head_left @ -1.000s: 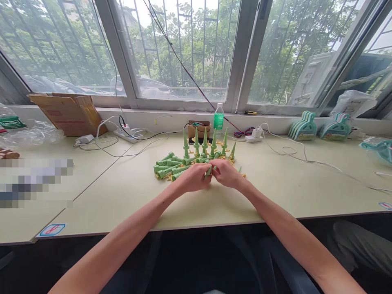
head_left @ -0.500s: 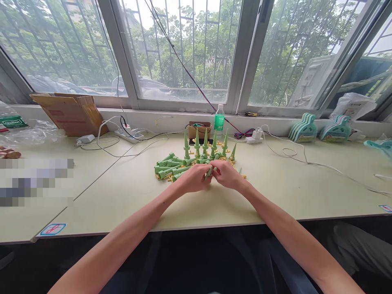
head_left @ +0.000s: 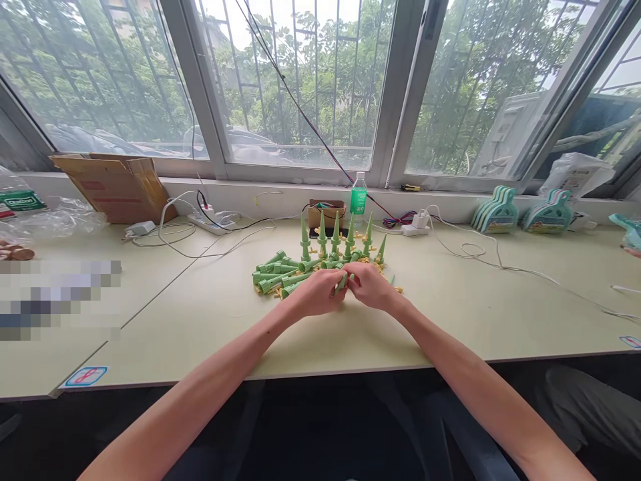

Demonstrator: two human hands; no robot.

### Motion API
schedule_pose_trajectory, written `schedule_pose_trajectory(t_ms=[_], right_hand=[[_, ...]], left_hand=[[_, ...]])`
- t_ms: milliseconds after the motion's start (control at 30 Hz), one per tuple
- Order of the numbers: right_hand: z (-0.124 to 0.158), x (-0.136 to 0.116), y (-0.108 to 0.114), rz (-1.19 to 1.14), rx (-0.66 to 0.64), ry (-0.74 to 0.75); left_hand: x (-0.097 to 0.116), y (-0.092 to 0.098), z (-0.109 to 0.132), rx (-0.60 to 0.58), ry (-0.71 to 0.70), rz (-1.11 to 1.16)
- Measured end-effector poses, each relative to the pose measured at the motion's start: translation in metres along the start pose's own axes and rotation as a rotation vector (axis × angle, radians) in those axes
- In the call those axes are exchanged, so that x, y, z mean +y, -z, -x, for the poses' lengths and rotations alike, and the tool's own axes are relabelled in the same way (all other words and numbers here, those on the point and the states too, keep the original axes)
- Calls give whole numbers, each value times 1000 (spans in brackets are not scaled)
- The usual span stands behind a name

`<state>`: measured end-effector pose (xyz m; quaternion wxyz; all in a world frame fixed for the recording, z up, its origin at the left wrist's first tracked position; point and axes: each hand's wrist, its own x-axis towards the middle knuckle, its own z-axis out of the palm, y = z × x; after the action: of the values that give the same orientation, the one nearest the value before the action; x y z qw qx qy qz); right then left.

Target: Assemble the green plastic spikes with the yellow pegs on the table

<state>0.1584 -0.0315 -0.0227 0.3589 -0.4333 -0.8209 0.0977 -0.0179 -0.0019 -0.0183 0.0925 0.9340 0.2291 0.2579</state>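
Note:
My left hand (head_left: pixel 315 294) and my right hand (head_left: pixel 369 287) meet over the pale table (head_left: pixel 451 314), both closed on one green cone-shaped plastic spike (head_left: pixel 342 280) held between them. Just behind the hands lies a heap of the same green spikes (head_left: pixel 278 270) on their sides, mixed with small yellow pieces (head_left: pixel 398 288). Several spikes (head_left: pixel 335 237) stand upright in a row at the back of the heap.
A green-labelled bottle (head_left: pixel 357 196) and a small cardboard box (head_left: pixel 325 212) stand by the window sill. A power strip with cables (head_left: pixel 210 219) and a large cardboard box (head_left: pixel 115 187) are at the left. Teal packages (head_left: pixel 498 208) lie at the right.
The hands stay in the same place with only slight finger movement on the spike. The view has shifted a little.

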Motion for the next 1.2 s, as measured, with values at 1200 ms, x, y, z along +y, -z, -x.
schedule_pose_trajectory(t_ms=[1200], right_hand=[[1, 1, 0, 21, -30, -19]], left_hand=[[0, 1, 0, 8, -14, 33]])
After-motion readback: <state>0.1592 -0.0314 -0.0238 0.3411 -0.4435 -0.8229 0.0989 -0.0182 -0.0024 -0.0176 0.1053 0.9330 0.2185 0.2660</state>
